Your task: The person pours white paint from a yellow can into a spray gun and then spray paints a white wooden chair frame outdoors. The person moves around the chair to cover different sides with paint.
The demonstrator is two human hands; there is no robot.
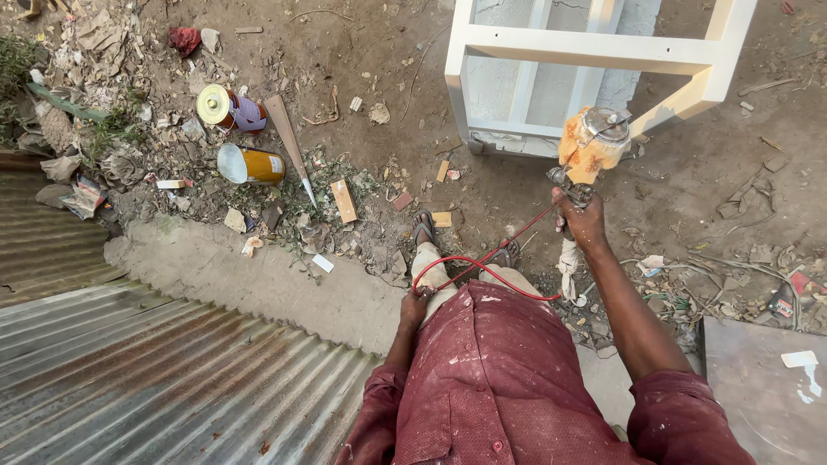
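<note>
My right hand grips the handle of a spray gun whose cup is wrapped in yellow-orange cloth with a metal lid. The gun points toward a white-painted wooden frame standing on the dirt ahead. A red hose runs from the gun down across my legs to my left hand, which rests on my thigh and holds the hose. A white rag hangs below my right hand. My sandalled feet stand on the dirt.
Two tin cans lie on their sides among rubble and litter at the left. A corrugated metal sheet covers the lower left, next to a concrete ledge. A flat grey board lies at the lower right.
</note>
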